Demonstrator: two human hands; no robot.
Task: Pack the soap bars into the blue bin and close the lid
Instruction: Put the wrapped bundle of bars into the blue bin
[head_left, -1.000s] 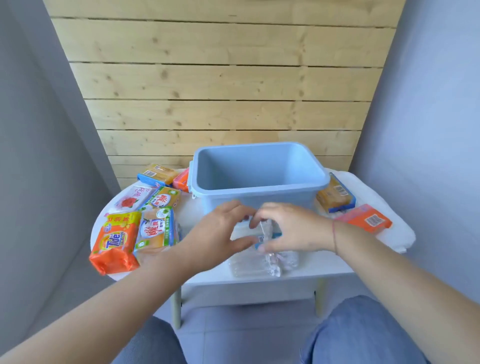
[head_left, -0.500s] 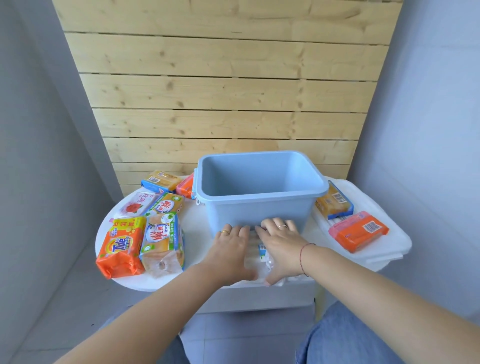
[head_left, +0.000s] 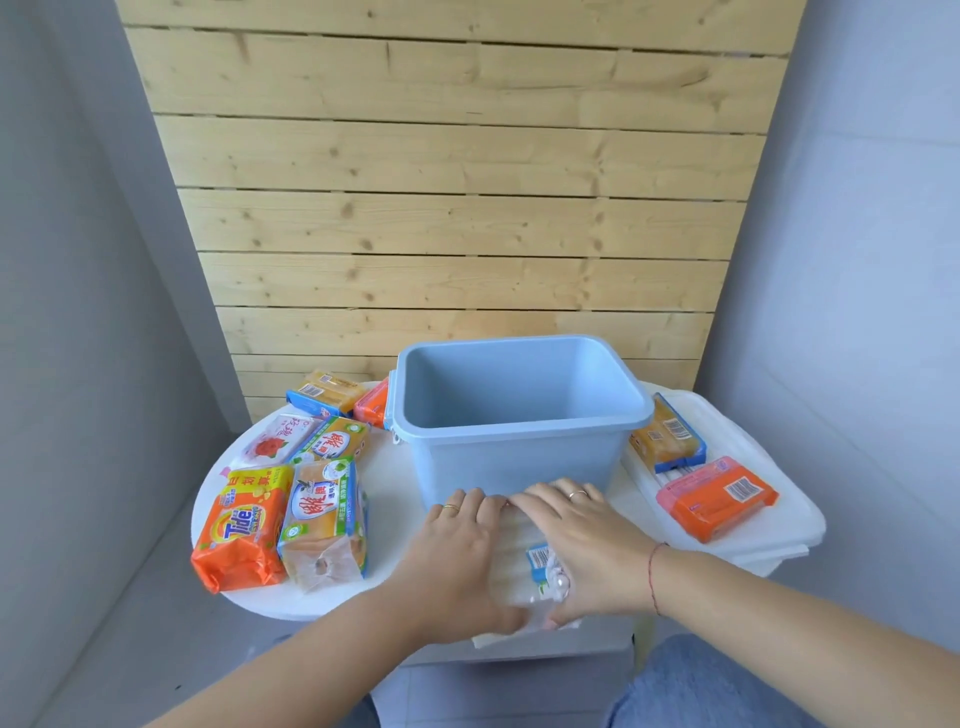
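Pressing down flat, palms spread, on a clear-wrapped soap pack (head_left: 524, 566) at the near edge of the round white tabletop (head_left: 387, 483): left hand (head_left: 457, 551) along its left side, right hand (head_left: 587, 540) over its right side, fingertips of both meeting near the base of the blue bin (head_left: 514, 415). Not closing either grip around the pack; fingers lying extended, thumbs tucking at its near end. Crinkling, glossy film showing between the hands, small blue barcode label facing up. Bin standing open at tabletop centre, smooth matte plastic, rectangular with rounded rim, nothing inside. Lying along the left edge: orange Tide pack (head_left: 241, 530) touching a translucent yellow-bar pack (head_left: 324, 519). Resting on a white ribbed lid (head_left: 748, 452) at the right edge: orange bar (head_left: 719, 499).
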